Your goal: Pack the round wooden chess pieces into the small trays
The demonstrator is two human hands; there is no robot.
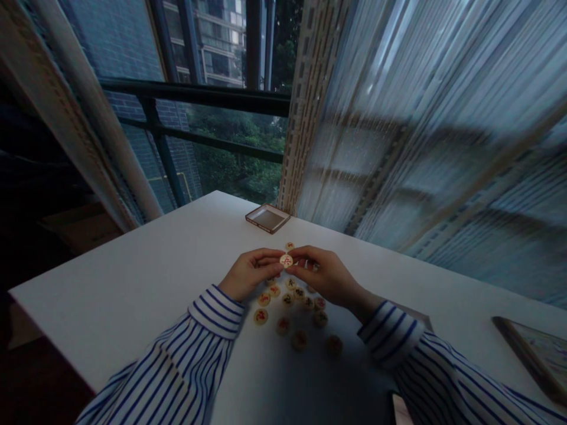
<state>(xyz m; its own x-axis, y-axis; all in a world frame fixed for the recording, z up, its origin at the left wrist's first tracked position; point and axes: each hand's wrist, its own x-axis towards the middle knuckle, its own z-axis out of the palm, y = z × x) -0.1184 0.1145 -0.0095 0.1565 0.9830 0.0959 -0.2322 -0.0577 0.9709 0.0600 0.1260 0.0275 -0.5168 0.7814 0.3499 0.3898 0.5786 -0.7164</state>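
Between my two hands, a round Chinese chess piece (286, 261) with a red character faces me. My left hand (253, 271) pinches its left edge, fingers bent and thumb below. From the other side, my right hand (325, 273) grips the right edge between thumb and fingers. Beneath and nearer to me, several more pieces lie loose on the white table (146, 283); a red-marked piece (261, 317) is at the left and a dark-marked piece (321, 319) at the right. One piece (289, 245) shows just beyond my fingertips. My hands hide part of the group.
A shallow brown-rimmed box (267, 218) stands near the far table edge, by the window railing (199, 94). Sheer curtains (420, 130) hang along the right side. At the right lies a framed flat item (531, 354); a phone-like object (401, 408) is at the bottom edge.
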